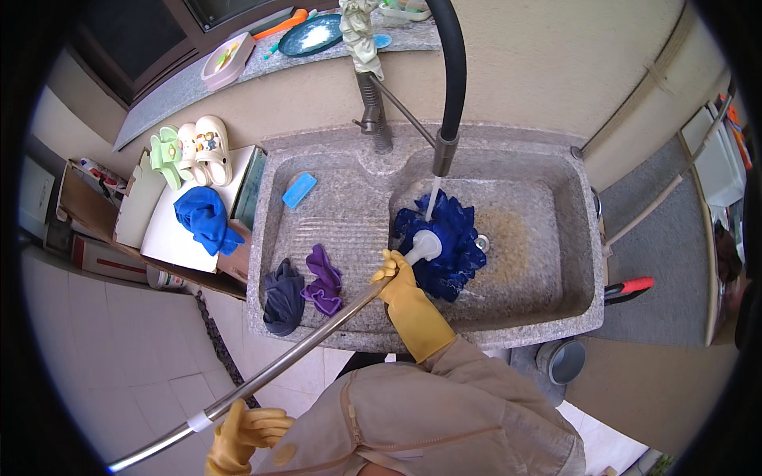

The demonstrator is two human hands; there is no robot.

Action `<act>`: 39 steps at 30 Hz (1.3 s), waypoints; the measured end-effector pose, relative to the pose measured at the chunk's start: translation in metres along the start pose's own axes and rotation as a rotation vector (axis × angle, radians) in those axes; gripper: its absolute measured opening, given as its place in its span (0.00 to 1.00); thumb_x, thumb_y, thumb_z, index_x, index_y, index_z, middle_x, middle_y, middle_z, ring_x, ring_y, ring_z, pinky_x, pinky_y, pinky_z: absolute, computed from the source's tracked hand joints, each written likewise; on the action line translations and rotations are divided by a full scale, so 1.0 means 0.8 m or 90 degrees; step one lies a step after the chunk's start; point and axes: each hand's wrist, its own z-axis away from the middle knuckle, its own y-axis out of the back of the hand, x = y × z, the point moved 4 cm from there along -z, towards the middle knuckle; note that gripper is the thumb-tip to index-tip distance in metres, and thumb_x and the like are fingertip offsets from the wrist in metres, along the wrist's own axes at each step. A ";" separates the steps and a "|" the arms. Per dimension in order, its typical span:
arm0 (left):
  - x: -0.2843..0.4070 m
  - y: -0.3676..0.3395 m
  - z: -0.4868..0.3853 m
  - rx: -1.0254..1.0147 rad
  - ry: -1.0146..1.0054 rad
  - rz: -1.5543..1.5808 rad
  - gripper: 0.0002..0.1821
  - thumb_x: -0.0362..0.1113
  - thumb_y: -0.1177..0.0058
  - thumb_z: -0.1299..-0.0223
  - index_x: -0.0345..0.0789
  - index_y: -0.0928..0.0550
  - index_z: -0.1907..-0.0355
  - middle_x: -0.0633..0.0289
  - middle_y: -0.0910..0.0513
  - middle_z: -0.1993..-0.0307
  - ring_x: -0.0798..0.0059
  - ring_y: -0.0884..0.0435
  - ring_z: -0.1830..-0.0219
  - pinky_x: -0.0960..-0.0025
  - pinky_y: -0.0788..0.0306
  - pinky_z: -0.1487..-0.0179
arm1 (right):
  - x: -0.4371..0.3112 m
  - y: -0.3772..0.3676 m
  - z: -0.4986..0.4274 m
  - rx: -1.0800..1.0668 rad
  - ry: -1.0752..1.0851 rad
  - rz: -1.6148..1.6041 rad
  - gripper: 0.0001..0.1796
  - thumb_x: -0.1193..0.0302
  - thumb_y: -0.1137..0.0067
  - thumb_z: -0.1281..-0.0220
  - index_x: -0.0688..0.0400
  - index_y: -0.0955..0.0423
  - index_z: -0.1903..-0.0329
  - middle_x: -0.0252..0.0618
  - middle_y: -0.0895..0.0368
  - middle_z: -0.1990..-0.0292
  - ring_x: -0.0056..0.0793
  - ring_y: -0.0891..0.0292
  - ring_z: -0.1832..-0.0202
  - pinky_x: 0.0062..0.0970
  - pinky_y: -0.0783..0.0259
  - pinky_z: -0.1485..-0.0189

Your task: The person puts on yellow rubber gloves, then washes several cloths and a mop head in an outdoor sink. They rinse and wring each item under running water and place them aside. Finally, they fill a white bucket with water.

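A mop with a blue fabric head [453, 265] rests in the stone sink [333, 162]; a stream of water [434, 199] falls onto it. Its white plastic joint [426, 245] joins the head to a metal pole [315, 336] slanting down to the lower left. Close to that joint, my right hand [405, 288], in a yellow rubber glove, grips the pole. My left hand [247, 437], gloved alike, is beside the lower pole near a white band [200, 422]. Its fingers extend away from the pole; whether the thumb touches it is unclear.
The faucet's spout [445, 153] hangs over the basin. On the washboard side lie a blue sponge [299, 190], a dark cloth [284, 297] and a purple cloth [322, 281]. Clogs [211, 149] and a blue cloth [205, 220] sit left. A grey bucket [561, 362] stands below right.
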 end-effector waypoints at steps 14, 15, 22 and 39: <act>0.282 -0.115 -0.269 -0.089 -0.788 -0.626 0.18 0.47 0.54 0.19 0.43 0.10 0.48 0.63 0.10 0.55 0.73 0.13 0.55 0.69 0.20 0.50 | -0.004 0.012 0.020 0.053 -0.001 0.054 0.09 0.61 0.44 0.20 0.51 0.21 0.52 0.23 0.25 0.76 0.18 0.36 0.81 0.28 0.33 0.75; 0.311 -0.136 -0.298 -0.051 -0.773 -0.735 0.23 0.55 0.53 0.21 0.43 0.10 0.48 0.59 0.10 0.54 0.68 0.12 0.53 0.66 0.20 0.48 | -0.002 0.010 0.024 0.033 -0.020 0.050 0.10 0.61 0.43 0.20 0.52 0.21 0.52 0.23 0.25 0.76 0.18 0.36 0.81 0.29 0.33 0.74; 0.410 -0.232 -0.467 -0.158 -0.575 -0.281 0.26 0.57 0.49 0.22 0.35 0.10 0.52 0.61 0.10 0.57 0.72 0.15 0.53 0.68 0.23 0.46 | -0.017 -0.005 0.086 0.017 0.030 0.114 0.14 0.62 0.40 0.21 0.61 0.23 0.50 0.26 0.23 0.74 0.19 0.30 0.77 0.30 0.26 0.67; 0.068 -0.365 -0.407 -0.668 0.314 0.277 0.64 0.86 0.55 0.41 0.22 0.32 0.28 0.27 0.21 0.41 0.45 0.15 0.43 0.54 0.14 0.42 | 0.052 -0.036 0.235 -0.106 0.022 0.327 0.25 0.57 0.38 0.23 0.65 0.29 0.39 0.49 0.16 0.56 0.47 0.14 0.56 0.48 0.16 0.48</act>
